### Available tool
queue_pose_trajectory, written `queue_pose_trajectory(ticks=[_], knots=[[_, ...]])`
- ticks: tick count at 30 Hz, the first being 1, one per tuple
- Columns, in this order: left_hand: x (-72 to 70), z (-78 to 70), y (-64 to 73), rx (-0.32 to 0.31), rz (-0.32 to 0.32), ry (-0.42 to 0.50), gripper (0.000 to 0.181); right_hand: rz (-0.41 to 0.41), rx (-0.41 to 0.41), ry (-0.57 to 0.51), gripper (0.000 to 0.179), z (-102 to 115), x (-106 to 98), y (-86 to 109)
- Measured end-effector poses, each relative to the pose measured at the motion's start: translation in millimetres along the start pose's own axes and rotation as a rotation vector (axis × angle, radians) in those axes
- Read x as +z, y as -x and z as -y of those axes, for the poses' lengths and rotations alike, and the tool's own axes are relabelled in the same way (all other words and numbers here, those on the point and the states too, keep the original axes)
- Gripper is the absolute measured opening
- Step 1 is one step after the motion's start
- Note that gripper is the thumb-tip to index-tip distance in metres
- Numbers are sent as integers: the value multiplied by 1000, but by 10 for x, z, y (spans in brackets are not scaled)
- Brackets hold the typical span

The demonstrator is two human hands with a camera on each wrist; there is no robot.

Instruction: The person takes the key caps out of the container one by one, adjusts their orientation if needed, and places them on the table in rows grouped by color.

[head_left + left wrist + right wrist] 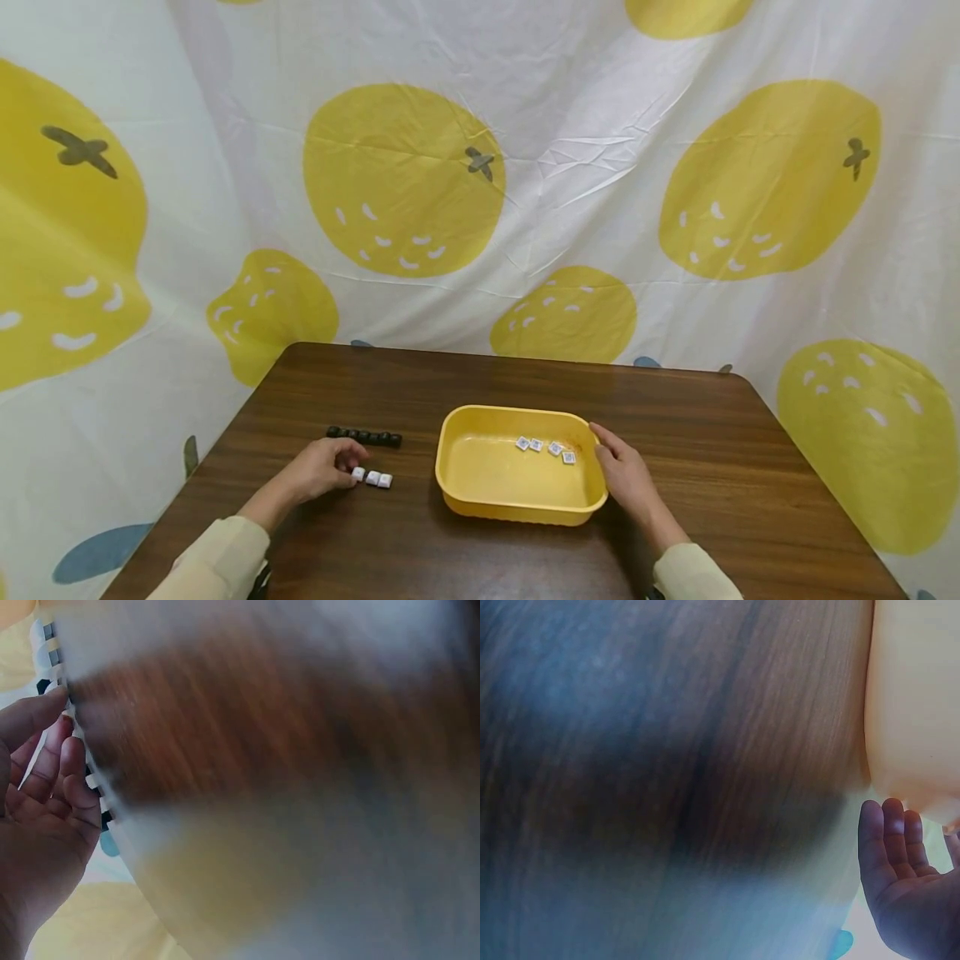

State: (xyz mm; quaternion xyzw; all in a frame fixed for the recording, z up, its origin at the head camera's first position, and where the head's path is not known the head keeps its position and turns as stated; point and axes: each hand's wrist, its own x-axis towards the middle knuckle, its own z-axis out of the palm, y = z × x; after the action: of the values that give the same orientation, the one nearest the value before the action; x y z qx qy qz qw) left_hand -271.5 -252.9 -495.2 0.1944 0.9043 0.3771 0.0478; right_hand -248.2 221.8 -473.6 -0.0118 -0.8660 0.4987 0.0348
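Observation:
My left hand (324,468) is over the table's left part, its fingertips right at the leftmost of three white keycaps (372,477). In the left wrist view the thumb and the bent fingers (73,755) stand apart. Just beyond the hand lies a row of black keycaps (367,437), partly hidden by the fingers in the left wrist view. My right hand (628,479) holds the right side of a yellow plastic basin (517,510), thumb at the rim and fingers along the outer wall. Inside the basin, several white keycaps (555,448) lie toward the back right.
Everything stands on a dark brown wooden table (697,442) with rounded far corners. Behind it hangs a white cloth (570,200) printed with large yellow fruit. Bare tabletop separates the white keycaps from the basin.

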Motion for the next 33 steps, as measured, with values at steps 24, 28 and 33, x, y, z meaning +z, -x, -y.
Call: queue_pose_trajectory(ticks=[24, 28, 33], knots=[[-40, -106, -45, -17, 31, 3, 36, 37, 29, -6, 45, 17, -25, 4], [-33, -298, -157, 15, -26, 20, 32, 39, 27, -14, 45, 11, -26, 4], [103, -649, -394, 62, -76, 27, 26, 38, 26, -14, 45, 7, -29, 13]])
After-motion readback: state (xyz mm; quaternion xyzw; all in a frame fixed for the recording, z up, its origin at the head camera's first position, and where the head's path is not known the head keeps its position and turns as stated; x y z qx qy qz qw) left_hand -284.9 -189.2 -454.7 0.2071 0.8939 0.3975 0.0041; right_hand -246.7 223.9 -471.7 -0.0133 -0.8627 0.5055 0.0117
